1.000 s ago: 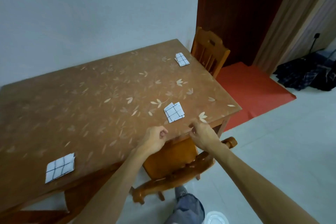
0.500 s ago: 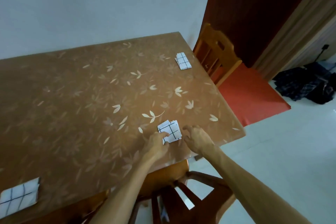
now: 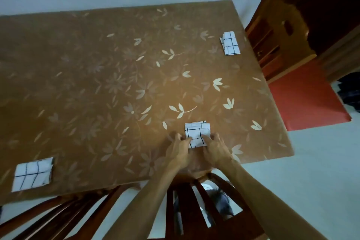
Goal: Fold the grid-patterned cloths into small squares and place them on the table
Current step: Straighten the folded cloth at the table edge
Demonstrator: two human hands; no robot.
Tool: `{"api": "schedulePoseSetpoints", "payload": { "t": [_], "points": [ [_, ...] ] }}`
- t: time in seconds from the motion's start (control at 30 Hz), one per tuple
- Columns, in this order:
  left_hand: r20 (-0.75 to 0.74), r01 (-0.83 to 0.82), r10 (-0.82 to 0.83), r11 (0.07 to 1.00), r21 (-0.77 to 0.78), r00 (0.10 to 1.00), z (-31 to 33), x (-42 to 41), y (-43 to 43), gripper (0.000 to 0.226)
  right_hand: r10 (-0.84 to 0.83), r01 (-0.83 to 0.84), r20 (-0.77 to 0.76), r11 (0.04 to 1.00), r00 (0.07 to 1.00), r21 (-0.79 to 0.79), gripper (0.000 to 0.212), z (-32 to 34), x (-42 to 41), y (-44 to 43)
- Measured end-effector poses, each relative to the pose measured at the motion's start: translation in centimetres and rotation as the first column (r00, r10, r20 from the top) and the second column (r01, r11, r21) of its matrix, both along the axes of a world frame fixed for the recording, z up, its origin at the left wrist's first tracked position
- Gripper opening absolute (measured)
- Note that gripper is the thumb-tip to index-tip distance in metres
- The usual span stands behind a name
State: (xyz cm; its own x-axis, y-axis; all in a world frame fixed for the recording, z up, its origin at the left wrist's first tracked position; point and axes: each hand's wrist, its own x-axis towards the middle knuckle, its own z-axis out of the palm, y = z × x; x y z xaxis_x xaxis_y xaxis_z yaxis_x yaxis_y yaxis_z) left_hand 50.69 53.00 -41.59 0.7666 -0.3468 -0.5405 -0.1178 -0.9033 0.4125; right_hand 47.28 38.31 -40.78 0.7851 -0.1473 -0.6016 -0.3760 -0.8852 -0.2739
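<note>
Grid-patterned white folded cloth point(image 3: 197, 134) lies near the flower-printed brown table's point(image 3: 97, 84) front edge, the left hand point(image 3: 180, 152) and right hand point(image 3: 217, 151) each pinching a near corner with curled fingers: best press the soft layers flat and square their edges, like the two limp folded cloths beyond it.

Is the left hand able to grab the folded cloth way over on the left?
Probably yes. The left hand is busy on the middle cloth, but only bare table lies between it and the left cloth.
</note>
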Motion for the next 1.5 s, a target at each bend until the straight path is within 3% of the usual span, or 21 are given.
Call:
{"api": "schedulePoseSetpoints", "payload": {
  "t": [0.23, 0.53, 0.83, 1.0, 1.37, 1.5],
  "points": [
    [0.041, -0.057, 0.06, 0.996, -0.063, 0.997, -1.4, -2.0, 4.6, 0.047, 0.15, -0.145, -0.037, 0.985, 0.988, 0.097, 0.069, 0.0, -0.6, 2.7],
    [0.085, -0.117, 0.123, 0.99, -0.072, 0.989, -1.0, -5.8, 8.3, 0.046, 0.257, -0.256, -0.009, 0.964, 0.966, 0.077, 0.044, -0.3, -2.1, 5.5],
    [0.142, -0.126, 0.134, 0.99, -0.063, 0.981, 1.7, -5.9, 6.4, 0.036, 0.267, -0.269, 0.072, 0.963, 0.961, 0.026, 0.048, 2.2, -2.4, 1.9],
    [0.198, -0.059, 0.053, 0.998, 0.029, 0.979, 4.2, -6.2, 1.6, 0.031, 0.19, -0.197, 0.091, 0.978, 0.978, 0.07, 0.034, 3.9, -3.9, -3.7],
    [0.205, 0.124, -0.114, 0.992, -0.037, 0.972, 6.4, -9.6, -20.1, 0.026, -0.024, 0.007, 0.132, 0.993, 0.991, 0.122, 0.031, 7.5, -10.9, -26.2],
    [0.207, 0.161, -0.149, 0.986, -0.044, 0.967, 6.9, -11.3, -28.3, 0.012, -0.118, 0.092, 0.165, 0.983, 0.979, 0.158, 0.033, 8.5, -13.0, -33.2]
  ]
}}
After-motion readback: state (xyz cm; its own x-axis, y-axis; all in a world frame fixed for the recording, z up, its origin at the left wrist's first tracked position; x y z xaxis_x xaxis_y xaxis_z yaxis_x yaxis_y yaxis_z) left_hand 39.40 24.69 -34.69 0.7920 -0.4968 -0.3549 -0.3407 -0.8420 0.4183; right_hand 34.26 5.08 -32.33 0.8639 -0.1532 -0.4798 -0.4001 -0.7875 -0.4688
